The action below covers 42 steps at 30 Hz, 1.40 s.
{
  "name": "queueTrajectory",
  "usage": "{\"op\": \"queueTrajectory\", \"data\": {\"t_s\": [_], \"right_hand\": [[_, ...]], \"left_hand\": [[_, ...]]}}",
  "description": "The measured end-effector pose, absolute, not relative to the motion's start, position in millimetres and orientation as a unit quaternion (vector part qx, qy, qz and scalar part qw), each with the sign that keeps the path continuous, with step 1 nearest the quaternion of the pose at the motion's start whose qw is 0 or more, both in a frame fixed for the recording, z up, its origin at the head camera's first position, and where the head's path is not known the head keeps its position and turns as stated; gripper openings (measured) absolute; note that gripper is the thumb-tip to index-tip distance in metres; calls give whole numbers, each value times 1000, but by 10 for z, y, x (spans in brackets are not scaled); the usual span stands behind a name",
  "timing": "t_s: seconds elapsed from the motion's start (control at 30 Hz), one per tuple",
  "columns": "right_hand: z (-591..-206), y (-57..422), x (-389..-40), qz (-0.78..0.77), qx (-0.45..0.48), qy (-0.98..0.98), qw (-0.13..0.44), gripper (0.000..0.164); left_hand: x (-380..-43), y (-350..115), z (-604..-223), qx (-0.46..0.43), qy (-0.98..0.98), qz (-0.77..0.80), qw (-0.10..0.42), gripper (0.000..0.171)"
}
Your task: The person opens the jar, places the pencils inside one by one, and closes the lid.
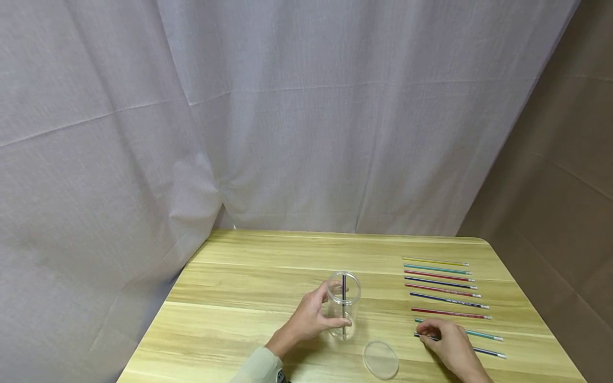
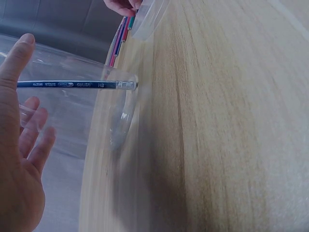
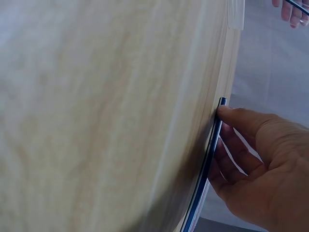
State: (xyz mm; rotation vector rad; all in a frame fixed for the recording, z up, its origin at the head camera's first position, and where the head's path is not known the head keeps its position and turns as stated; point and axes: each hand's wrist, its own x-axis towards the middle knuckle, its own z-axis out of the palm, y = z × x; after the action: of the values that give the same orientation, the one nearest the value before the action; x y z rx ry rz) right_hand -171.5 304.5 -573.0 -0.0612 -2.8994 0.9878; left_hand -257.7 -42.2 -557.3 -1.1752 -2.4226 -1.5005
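My left hand [image 1: 312,315] grips a clear cylindrical jar [image 1: 353,309] that stands upright on the table, thumb on the near side and fingers around the far side. Inside it, one dark blue pencil [image 1: 344,304] stands upright; the left wrist view shows its eraser end at the jar's bottom. On the right, my right hand [image 1: 449,343] pinches the left end of the nearest dark blue pencil [image 1: 490,352], which lies on the table. That pencil's middle is hidden behind the hand. A green pencil [image 1: 485,335] lies just beyond, partly covered by the fingers.
A round clear lid [image 1: 380,360] lies on the wooden table [image 1: 239,282] between the hands. Beyond the right hand, several pencils lie in a row, including a red pencil [image 1: 450,313] and a yellow pencil [image 1: 436,261], erasers rightward. Grey curtains [image 1: 297,133] hang behind.
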Motion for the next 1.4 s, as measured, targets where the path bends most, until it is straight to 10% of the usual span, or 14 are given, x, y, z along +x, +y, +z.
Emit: {"op": "queueTrajectory", "data": {"t_s": [0.87,1.4], "right_hand": [[-5594,2785,-1721,312,19,-945,91,18],[-5126,2530,-1760,294,117,-903,291,33]], "left_hand": [[-2585,-435,-5592,-388,-782,-487,28,85],[-2589,-433,-5593,-385,-787,-481,26,85]]}}
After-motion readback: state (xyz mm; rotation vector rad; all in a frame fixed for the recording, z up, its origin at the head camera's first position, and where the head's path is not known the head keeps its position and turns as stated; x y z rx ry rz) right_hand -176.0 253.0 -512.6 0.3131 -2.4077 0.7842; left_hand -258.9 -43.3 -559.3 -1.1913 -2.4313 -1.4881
